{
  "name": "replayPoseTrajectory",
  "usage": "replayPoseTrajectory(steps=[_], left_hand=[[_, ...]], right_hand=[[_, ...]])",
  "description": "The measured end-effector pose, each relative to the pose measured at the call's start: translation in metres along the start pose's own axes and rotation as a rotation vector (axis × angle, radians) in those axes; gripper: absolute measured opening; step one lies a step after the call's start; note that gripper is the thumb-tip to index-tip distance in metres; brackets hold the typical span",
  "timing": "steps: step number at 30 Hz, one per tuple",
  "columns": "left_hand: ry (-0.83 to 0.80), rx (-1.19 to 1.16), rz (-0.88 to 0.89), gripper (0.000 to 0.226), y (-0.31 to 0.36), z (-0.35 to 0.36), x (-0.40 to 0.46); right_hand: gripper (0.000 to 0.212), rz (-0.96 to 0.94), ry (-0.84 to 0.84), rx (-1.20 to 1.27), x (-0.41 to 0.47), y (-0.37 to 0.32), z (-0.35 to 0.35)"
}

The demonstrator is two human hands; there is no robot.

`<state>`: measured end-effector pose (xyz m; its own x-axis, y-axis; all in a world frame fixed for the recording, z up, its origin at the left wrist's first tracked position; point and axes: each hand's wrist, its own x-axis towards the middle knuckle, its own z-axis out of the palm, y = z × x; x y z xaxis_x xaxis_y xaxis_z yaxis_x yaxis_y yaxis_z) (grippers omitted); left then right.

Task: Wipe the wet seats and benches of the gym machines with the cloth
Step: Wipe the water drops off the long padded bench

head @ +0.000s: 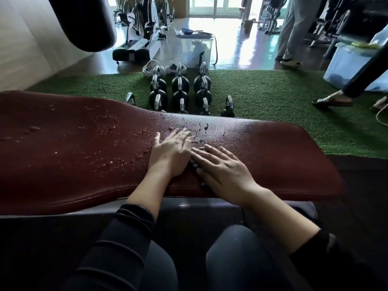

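A dark red padded bench [63, 156] stretches across the view in front of me, with water drops scattered over its left and middle parts. My left hand [171, 153] lies flat on the pad near the middle, fingers straight and pointing away from me. My right hand [222, 169] lies flat just to its right, fingers angled toward the left hand and touching its edge. No cloth is visible in either hand or on the bench.
Several black kettlebells [180, 93] stand in rows on green turf [273, 97] behind the bench. A clear plastic box [197, 47] sits further back. A punching bag [84, 22] hangs at upper left. People's legs [294, 34] stand at right.
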<state>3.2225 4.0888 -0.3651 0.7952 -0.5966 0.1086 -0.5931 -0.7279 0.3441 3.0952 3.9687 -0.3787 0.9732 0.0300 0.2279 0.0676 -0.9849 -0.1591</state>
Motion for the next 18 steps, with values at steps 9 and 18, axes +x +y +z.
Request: replayPoseTrajectory(steps=[9, 18], left_hand=[[0.055, -0.034, -0.032, 0.049, -0.022, -0.023, 0.003], [-0.096, 0.271, -0.167, 0.055, -0.032, -0.019, 0.015]], right_hand=[[0.048, -0.178, -0.075, 0.002, -0.030, 0.063, -0.017], [0.059, 0.043, -0.060, -0.001, 0.023, 0.053, -0.007]])
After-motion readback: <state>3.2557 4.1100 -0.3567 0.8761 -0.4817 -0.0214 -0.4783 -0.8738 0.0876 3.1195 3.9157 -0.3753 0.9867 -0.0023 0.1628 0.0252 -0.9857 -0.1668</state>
